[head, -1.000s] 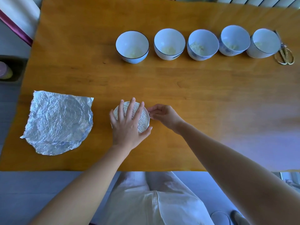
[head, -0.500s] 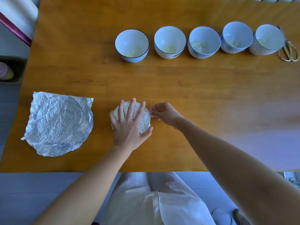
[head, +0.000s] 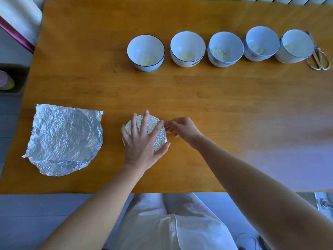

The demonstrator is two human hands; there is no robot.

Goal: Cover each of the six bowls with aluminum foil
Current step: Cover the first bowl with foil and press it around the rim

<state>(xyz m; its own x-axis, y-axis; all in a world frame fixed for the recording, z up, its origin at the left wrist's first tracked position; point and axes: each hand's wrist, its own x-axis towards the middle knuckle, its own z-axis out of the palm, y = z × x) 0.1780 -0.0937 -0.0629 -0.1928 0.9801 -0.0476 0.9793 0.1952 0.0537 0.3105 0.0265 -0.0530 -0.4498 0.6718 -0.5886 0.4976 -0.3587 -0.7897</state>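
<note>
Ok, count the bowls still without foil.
5, in a row along the far side of the table: dark-rimmed bowl leftmost, then second bowl, third bowl, fourth bowl, fifth bowl beside the scissors. None seems hidden.

Far side: five open bowls [head: 224,48] in a close row, scissors [head: 319,60] just beside the rightmost.
Middle: bare table [head: 198,94], wide passage between row and foil-covered bowl [head: 159,139].
Left: foil sheets [head: 63,139], flat, well apart from that bowl.
Right: bare wood.
</note>
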